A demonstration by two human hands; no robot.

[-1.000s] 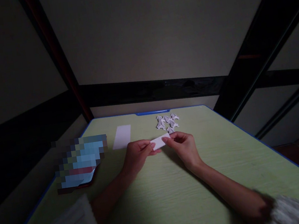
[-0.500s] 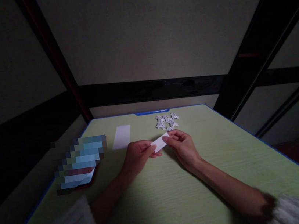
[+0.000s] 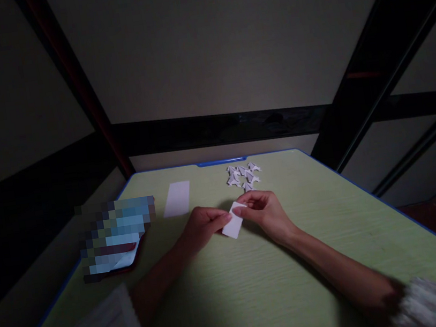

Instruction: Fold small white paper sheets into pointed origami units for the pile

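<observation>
A small white rectangle of paper [image 3: 234, 227] is held slantwise above the middle of the table, its long side running toward me. My left hand [image 3: 207, 224] pinches it at the left edge, thumb on top. From the right, my right hand [image 3: 263, 212] grips its upper part between thumb and fingers. Some fingertips are hidden behind the paper. Just beyond my hands lies a cluster of several small folded white paper figures [image 3: 242, 173]. To the left of them, a flat white sheet of paper [image 3: 177, 199] rests on the table.
The light green table [image 3: 229, 302] has a blue rim and a blue strip [image 3: 221, 161] at its far edge. On the left side lies a dark-red-edged object with a blurred-out surface [image 3: 120, 236]. A pale wall panel [image 3: 202, 52] stands behind the table.
The small paper has been turned from lying crosswise between my hands to a steeper slant, its lower end now nearer me. My hands have come closer together.
</observation>
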